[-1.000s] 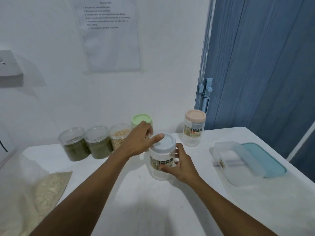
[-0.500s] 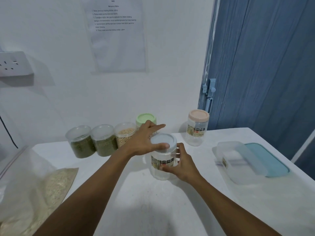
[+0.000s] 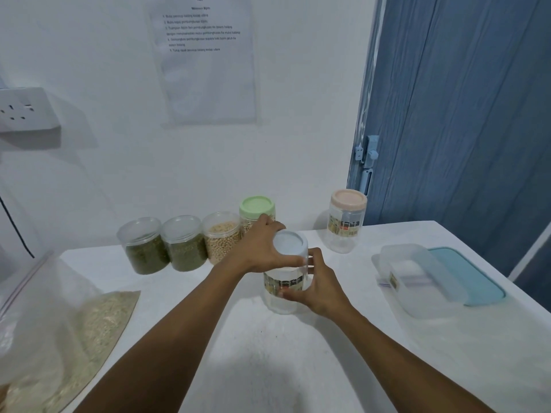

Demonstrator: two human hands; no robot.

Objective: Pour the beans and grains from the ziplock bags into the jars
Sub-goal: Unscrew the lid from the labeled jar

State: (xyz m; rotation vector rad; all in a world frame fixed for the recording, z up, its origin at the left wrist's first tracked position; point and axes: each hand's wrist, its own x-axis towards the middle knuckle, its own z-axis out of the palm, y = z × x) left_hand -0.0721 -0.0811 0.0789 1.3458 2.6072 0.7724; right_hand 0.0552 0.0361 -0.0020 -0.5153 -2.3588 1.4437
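**Two hands hold the blue-lid jar**

The jar [image 3: 283, 298] stands up straight in the middle of the white table [image 3: 268, 368]. It is see-through, with a colourful sticker band round it. Its pale blue lid [image 3: 289, 243] is on top. It looks empty inside.

The left hand [image 3: 259, 248] curls round the lid from the 10 o'clock side. The right hand [image 3: 320, 283] wraps round the jar's body from 4 o'clock.

At 8 o'clock from the jar lies a ziplock bag [image 3: 68, 323] of pale grains. At 1 o'clock stands a pink-lid jar [image 3: 346, 231].
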